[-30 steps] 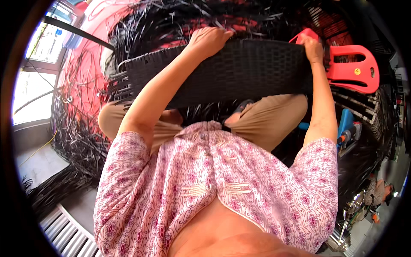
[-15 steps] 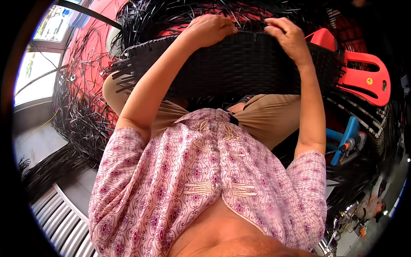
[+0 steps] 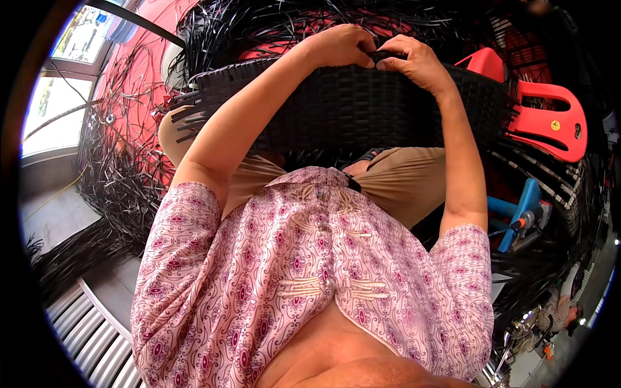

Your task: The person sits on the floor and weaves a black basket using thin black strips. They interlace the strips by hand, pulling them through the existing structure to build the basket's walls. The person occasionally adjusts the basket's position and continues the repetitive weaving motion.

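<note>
Black panel (image 3: 362, 107) is spanning the legs (image 3: 404, 178). Left hand (image 3: 345, 46) and right hand (image 3: 419, 66) are meeting at panel's far edge, near mid-length. Fingers (image 3: 392, 64) of both are curling narrow; cannot tell what they are gripping. Loose strips (image 3: 272, 22) are lying beyond panel, red chair (image 3: 564, 132) standing right of it.

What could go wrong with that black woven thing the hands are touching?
Maybe a pinch or scratch: the left hand and right hand have their fingers close together at the top edge of the woven panel.

Maybe a snag: loose strip ends stick out at its left end, near the tan trousers.

Maybe a tangle: a messy heap of black strips lies just beyond it.
</note>
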`<state>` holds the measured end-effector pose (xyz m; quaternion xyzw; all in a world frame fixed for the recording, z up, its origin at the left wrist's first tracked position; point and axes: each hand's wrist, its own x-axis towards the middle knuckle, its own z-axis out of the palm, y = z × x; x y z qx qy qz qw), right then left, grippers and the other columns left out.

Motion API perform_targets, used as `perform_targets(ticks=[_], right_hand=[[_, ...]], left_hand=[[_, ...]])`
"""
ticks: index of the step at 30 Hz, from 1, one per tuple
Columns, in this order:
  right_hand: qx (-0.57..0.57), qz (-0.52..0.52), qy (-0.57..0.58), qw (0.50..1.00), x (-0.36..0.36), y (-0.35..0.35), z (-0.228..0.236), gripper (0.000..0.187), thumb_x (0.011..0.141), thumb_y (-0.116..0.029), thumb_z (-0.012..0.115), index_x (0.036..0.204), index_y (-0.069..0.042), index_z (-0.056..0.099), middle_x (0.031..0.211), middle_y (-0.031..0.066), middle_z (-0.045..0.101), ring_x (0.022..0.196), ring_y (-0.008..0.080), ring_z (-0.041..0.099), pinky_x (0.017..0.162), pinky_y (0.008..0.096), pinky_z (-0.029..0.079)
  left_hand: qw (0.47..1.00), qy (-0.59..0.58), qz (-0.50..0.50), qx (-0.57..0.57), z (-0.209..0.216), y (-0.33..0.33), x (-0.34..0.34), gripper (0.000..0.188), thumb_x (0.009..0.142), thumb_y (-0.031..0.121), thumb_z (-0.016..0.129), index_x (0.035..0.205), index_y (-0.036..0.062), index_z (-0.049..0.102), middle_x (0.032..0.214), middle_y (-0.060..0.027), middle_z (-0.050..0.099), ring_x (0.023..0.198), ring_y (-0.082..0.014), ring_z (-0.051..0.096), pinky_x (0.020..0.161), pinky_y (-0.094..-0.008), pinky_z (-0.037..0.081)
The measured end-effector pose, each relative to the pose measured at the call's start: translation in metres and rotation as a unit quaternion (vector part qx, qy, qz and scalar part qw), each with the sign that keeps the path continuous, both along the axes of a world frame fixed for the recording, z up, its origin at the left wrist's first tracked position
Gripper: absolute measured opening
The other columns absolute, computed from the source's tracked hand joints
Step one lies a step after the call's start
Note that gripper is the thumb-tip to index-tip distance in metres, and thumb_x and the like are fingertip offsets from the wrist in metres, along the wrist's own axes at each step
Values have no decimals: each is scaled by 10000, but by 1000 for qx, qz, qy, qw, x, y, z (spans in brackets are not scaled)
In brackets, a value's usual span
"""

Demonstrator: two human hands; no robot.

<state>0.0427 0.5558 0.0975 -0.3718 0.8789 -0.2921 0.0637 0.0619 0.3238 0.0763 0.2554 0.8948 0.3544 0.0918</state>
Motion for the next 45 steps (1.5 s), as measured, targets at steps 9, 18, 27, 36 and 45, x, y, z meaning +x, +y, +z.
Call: perform_targets(ticks=[9,18,27,36,45], right_hand=[[-108,-18,118,987,14,3,-19,359,781,-332,793,1033,-79,751,1024,52,715,1017,242,640,915,349,502],[-99,-109,247,958,34,25,-26,432,783,-388,777,1104,-104,722,1144,51,673,1101,262,592,983,393,453],[-166,-115,256,945,34,20,-33,368,762,-276,813,1085,-118,736,1110,33,678,1066,249,603,964,385,461],[-173,-115,251,945,29,24,-42,206,844,-236,747,1008,-110,738,1118,31,671,1073,255,592,966,370,453],[-143,-102,315,933,31,27,-49,280,849,-212,733,1114,-122,720,1181,35,661,1120,268,578,977,402,455]], left_hand=[[984,167,48,27,3,9,31,337,794,189,782,1066,25,669,1023,-130,621,983,-317,646,844,-413,520],[975,202,68,55,-1,16,32,354,846,254,759,1134,67,676,1072,-102,612,1012,-325,627,863,-408,510],[957,285,50,23,-8,28,31,331,839,246,757,1123,84,702,1047,-93,623,996,-309,630,851,-408,519],[987,44,125,97,4,35,14,241,820,209,778,964,22,734,924,-99,682,831,-205,682,752,-332,534],[977,195,59,69,0,37,18,172,785,148,759,913,51,698,924,-64,623,927,-245,619,849,-366,484]])
